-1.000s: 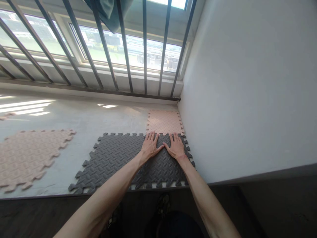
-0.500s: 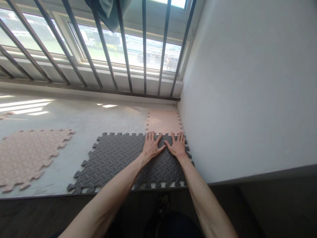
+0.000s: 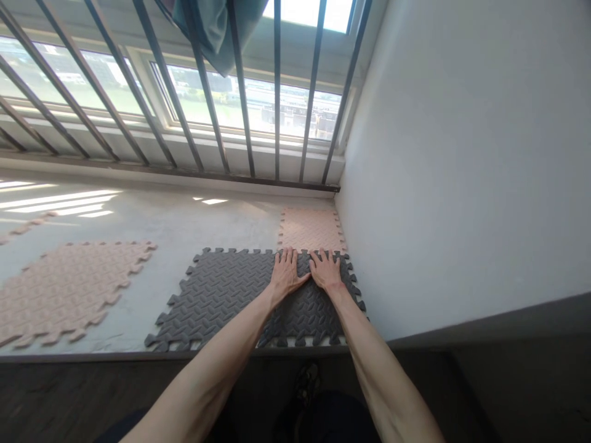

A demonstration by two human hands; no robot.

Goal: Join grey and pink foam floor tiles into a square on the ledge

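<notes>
both of my hands lie flat and spread on the dark grey foam mat tile (image 3: 240, 292), holding nothing: the left hand (image 3: 285, 275) and the right hand (image 3: 325, 271) sit side by side, thumbs nearly meeting, fingertips at the toothed seam where the grey tile meets the pink foam tile (image 3: 311, 229) at 12 o'clock. the grey tile rests on the pale concrete floor (image 3: 184, 218) in the corner, its right edge just beside the white wall (image 3: 462, 154) at 3 o'clock. a second grey piece joins it toward 9 o'clock, and further left a loose pink mat (image 3: 69, 289) lies well apart. the barred window (image 3: 240, 104) runs across the far side at 12 o'clock, a teal cloth (image 3: 212, 24) hanging on the bars. i judge the tile light, soft and bendy, with a ribbed face that should not slip under a palm; the jigsaw teeth look easy to crush or tear if tugged. the near edge at 6 o'clock, or a free corner, seems the safest place to pinch and lift it.
</notes>
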